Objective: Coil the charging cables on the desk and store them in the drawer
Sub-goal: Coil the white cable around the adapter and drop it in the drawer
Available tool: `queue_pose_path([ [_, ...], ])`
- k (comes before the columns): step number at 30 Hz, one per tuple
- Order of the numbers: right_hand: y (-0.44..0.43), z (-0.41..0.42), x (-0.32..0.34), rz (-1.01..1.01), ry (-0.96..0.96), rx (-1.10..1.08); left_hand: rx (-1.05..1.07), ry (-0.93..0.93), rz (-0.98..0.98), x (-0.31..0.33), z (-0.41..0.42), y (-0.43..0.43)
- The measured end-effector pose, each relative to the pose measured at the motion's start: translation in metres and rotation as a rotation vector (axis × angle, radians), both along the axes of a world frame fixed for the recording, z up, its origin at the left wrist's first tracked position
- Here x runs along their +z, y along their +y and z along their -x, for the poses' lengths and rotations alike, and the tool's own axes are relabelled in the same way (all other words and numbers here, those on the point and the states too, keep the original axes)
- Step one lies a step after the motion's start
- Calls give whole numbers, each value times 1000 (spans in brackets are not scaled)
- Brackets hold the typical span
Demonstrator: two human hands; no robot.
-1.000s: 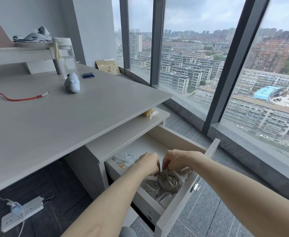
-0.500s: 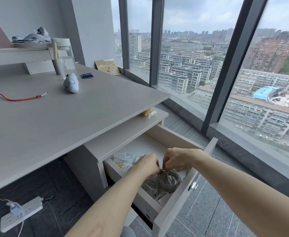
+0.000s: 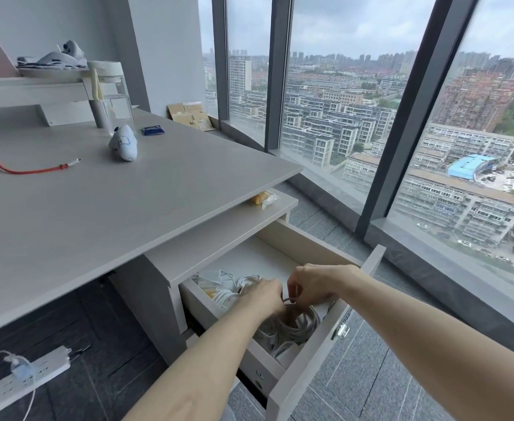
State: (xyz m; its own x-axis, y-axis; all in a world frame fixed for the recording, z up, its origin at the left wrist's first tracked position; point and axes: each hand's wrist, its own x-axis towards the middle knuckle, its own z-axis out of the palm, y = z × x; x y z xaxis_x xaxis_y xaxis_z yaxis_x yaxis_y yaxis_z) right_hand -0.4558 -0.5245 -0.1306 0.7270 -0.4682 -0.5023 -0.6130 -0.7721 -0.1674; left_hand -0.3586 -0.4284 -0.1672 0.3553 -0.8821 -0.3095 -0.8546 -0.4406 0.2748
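**Item: coiled cable (image 3: pixel 298 325), grey-white, inside the open drawer (image 3: pixel 307 372).**
The top loop is pinched by the right hand (image 3: pixel 310 284). The left hand (image 3: pixel 265 294) is curled close beside it, its grip hidden. The cable is judged light, limp and springy (loops may spread once released), so hold is best taken across the gathered loops. A red cable (image 3: pixel 22 170) is left uncoiled on the bench (image 3: pixel 128 214).

The left hand (image 3: pixel 265 294) and right hand (image 3: pixel 313 284), pressed together before, now sit slightly apart over the cable coil (image 3: pixel 298 325) in the drawer (image 3: pixel 316 360); the right hand pinches a top loop.
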Motion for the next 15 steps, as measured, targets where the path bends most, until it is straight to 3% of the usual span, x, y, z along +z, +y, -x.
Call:
queue_pose_path([
  [4, -3, -2, -3, 24, -38, -49, -4, -42, 19, -1, 5, 1],
  [15, -5, -1, -2, 148, 18, 73, 13, -52, 27, 5, 23, -1],
])
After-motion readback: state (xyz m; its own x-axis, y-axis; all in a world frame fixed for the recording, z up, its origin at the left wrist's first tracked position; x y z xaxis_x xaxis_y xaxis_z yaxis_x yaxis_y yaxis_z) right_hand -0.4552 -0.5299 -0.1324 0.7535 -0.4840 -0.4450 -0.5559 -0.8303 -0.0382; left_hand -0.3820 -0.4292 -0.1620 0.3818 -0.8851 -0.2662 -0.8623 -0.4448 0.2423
